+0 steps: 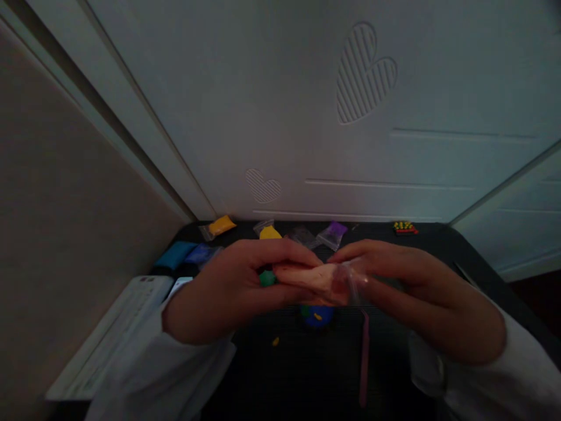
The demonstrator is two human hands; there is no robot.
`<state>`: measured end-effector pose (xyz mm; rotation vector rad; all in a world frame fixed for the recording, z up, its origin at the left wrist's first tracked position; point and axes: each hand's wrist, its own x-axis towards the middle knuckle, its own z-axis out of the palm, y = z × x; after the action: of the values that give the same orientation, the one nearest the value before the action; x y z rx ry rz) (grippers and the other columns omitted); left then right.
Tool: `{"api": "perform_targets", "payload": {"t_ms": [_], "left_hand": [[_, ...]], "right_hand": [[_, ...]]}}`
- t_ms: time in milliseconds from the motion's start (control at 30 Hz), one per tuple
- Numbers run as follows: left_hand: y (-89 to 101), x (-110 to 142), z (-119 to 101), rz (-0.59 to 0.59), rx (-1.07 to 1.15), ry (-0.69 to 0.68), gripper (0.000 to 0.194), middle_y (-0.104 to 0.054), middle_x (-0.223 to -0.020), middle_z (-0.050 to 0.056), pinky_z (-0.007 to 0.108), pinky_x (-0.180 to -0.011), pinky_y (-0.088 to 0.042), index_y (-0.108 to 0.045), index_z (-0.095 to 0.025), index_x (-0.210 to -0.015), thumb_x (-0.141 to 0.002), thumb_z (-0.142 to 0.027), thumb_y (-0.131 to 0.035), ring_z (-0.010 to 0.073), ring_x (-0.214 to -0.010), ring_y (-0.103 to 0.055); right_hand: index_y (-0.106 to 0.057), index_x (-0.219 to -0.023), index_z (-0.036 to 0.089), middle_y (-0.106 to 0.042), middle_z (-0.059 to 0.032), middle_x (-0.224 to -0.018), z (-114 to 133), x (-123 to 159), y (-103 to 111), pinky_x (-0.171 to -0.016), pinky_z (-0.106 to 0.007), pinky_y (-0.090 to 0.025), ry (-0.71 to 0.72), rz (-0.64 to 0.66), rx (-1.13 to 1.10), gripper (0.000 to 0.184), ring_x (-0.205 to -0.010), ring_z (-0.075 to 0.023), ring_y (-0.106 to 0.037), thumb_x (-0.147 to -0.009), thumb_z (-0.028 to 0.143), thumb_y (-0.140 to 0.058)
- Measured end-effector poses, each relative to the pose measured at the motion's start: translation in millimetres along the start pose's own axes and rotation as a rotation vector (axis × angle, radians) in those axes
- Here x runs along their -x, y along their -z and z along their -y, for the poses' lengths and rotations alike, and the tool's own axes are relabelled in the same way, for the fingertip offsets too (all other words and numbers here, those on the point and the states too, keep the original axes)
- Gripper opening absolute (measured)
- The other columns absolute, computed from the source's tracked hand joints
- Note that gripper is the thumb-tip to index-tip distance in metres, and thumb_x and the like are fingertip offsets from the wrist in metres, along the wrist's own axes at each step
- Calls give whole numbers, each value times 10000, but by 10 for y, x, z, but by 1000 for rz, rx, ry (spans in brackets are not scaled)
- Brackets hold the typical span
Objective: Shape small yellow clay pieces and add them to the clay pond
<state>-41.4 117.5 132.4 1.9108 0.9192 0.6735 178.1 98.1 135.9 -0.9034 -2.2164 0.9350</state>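
Observation:
Both hands meet over a dark tabletop (307, 368) and share one clear plastic bag of pale orange clay (315, 279). My left hand (236, 286) pinches the bag's left end, thumb under and fingers over. My right hand (407, 292) grips the bag's right, crinkled end. A small green lump (266, 278) shows by my left fingertips. Under the hands lies a blue clay piece with yellow and green bits (316, 316). The scene is dim.
Small bags of clay lie along the table's far edge: yellow (221, 225), another yellow (270, 233), purple (335, 230), blue (199, 255). A pink stick tool (364, 356) lies at centre right. A white keyboard-like object (114, 327) sits left. A small multicoloured piece (405, 227) rests far right.

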Motion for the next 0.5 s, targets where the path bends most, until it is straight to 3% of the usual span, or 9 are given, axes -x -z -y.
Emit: {"api": "perform_targets", "payload": {"t_ms": [167,500], "left_hand": [[-40,-13,32,-102,124,-5,158,-676,-746,-9,174,-614,-456,-659,-208,-845,-694,-172,-628,124,-692,-611],[-268,-119,128,-349,525,39,181,-686,-781,-22,182,-644,-507,-626,-197,-825,-662,-123,-658,120,-715,-641]], "right_hand": [[-611,-787,185,-619,4,-761,-21,-58,-83,-661,-228,-389,2,-1,277,149,-733,-101,-555,-810,161,-466],[-589,-845,237,-608,31,-778,-119,-80,-143,-658,-235,-350,50,-189,428,121,-721,-97,-535,-773,169,-521]]}}
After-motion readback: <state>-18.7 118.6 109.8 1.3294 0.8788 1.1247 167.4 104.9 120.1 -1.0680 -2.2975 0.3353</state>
